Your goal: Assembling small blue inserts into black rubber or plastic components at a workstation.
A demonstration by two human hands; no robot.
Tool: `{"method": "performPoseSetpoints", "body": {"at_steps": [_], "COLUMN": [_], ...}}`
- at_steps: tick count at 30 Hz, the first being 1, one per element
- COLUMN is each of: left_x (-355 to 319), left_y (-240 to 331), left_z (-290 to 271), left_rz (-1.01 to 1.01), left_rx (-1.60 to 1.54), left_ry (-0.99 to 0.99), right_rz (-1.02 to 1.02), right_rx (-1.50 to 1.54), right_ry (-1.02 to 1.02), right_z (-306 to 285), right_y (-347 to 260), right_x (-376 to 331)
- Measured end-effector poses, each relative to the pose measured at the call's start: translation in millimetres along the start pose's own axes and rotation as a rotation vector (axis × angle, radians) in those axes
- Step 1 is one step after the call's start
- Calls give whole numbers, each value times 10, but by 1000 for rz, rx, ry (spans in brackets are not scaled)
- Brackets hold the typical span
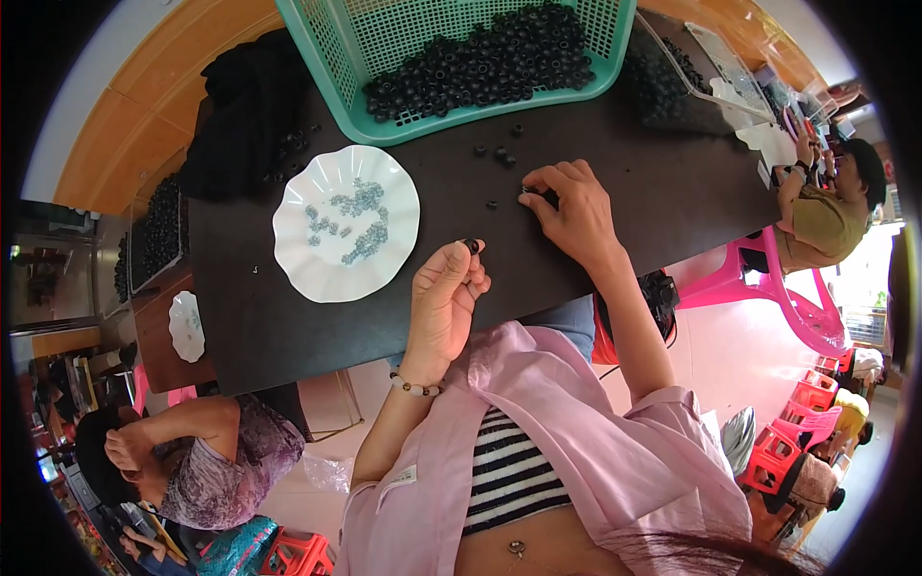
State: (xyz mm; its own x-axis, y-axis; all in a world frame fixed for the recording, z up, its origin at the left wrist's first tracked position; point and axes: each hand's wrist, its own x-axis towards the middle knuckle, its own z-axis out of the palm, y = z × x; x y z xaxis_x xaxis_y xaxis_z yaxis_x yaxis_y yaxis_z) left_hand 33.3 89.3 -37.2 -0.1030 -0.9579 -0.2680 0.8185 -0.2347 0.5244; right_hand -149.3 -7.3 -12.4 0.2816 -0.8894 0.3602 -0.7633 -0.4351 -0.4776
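Between the thumb and fingertips of my left hand [447, 298] is a small black ring-shaped piece [472, 246], raised just above the table's near edge. My right hand [576, 211] rests over the table to the right, its thumb and forefinger pinched together; something tiny and pale shows at the tips, too small to name. To the left stands a white wavy-rimmed plate [317, 274] with many small clear bluish pieces [363, 200] in loose heaps. A few loose black pieces [500, 154] lie beyond my right hand, and a single one [492, 204] lies to its left.
A green plastic basket [357, 127] of black ring-shaped pieces stands at the far side, with a clear bin [672, 101] right of it. Black cloth [235, 125] lies at far left. A smaller plate [186, 326] and people sit at both sides; a pink chair [768, 288] stands right.
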Motion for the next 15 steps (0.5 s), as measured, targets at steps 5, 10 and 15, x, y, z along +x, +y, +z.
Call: {"method": "performPoseSetpoints", "body": {"at_steps": [5, 10, 15], "left_x": [0, 11, 9], "left_y": [-6, -2, 7], "left_z": [-11, -25, -20], "left_rz": [-2, -6, -11], "left_rx": [-14, -21, -36], "left_ry": [-2, -4, 1], "right_rz": [-14, 35, 44], "right_rx": [-49, 7, 20], "right_ry": [7, -27, 0], "right_z": [30, -26, -44], "right_y": [83, 102, 124], "right_x": [8, 16, 8]}}
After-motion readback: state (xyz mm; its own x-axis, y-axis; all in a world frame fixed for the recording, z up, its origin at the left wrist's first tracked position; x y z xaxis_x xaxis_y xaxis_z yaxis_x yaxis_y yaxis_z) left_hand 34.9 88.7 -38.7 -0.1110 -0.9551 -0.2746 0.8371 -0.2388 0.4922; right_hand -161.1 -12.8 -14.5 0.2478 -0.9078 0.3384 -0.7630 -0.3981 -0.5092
